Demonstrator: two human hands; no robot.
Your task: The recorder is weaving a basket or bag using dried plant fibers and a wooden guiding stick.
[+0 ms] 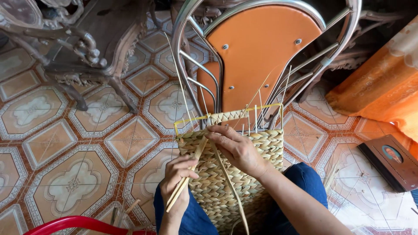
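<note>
Straw-coloured woven basket panel (230,174) sits on the lap, left hand (176,185) gripping pale flat reed strands (187,176), right hand (237,148) pinching a strand at the rim — slacken there and, I reckon, that braid loosens or the thin upright stakes (255,117) snap.

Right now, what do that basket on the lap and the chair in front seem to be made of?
The basket looks like dried plant fibre, perhaps seagrass or straw: matte tan strands plaited in rows, with thin stiff ribs sticking up on a yellow frame. The chair appears to be shiny chromed metal tubing, which shows bright reflections, with a smooth orange back panel fixed by screws, possibly plastic or vinyl.
</note>
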